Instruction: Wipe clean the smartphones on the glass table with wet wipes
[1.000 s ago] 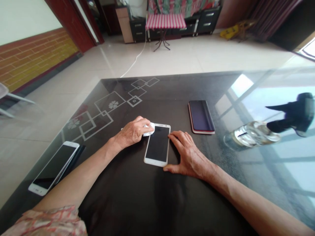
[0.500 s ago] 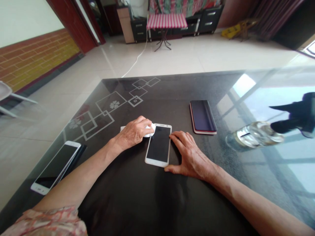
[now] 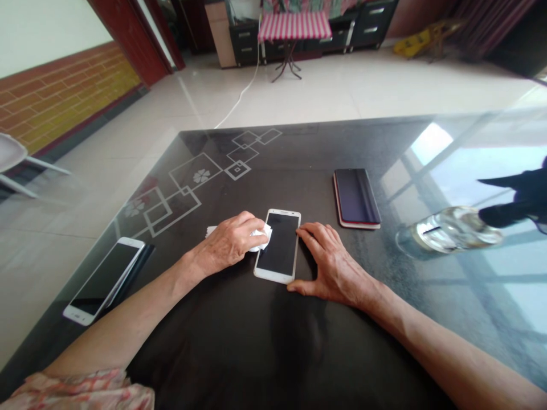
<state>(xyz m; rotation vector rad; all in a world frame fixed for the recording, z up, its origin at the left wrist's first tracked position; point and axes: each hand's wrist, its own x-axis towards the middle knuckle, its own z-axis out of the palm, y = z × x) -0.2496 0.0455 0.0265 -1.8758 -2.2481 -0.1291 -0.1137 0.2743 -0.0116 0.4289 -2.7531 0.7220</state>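
Note:
A white phone with a dark screen lies face up on the black glossy table. My left hand is closed around a crumpled white tissue, which rests against the phone's left edge and part of the screen. Along the phone's right side is my right hand, its fingertips touching the upper edge and its thumb at the lower right corner. Its thumb and fingers are spread apart, with the phone's edge not enclosed by them.
Another white phone lies on a dark object at the left. Stacked dark devices lie at the back right, near a clear spray bottle with a black head. Beyond stands a small striped table.
My left hand and the tissue have shifted slightly down along the phone's left edge. The whole view has moved a little. My right hand keeps its place beside the phone.

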